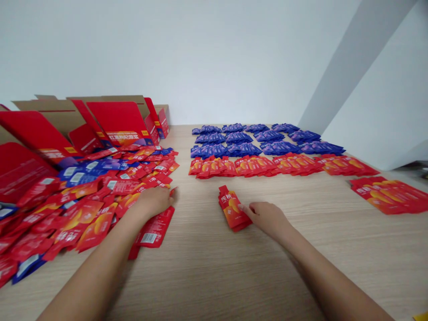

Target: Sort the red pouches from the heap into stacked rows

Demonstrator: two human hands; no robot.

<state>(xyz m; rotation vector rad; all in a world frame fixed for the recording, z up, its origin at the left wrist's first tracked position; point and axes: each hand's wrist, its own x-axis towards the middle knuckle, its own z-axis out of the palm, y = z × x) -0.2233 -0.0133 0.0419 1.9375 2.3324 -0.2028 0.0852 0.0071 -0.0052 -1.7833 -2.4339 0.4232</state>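
Observation:
My left hand (155, 203) is at the right edge of a loose pile of pouches, its fingers closed on a red pouch whose edge shows at the fingertips, slightly blurred. Just below that hand, another red pouch (155, 229) lies barcode side up on the table. My right hand (267, 216) grips the right side of a small stack of red pouches (232, 209) with orange fruit pictures, thumb on top. The stack lies in front of the rows; fingers under it are hidden.
Red and blue pouches form a big heap (83, 200) at left, before open red cartons (117, 120). Fanned blue pouches (239, 149) stand in rows at the back, with a red row (254, 166) in front. Another red fan (388, 195) lies at right on the wooden table (207, 276).

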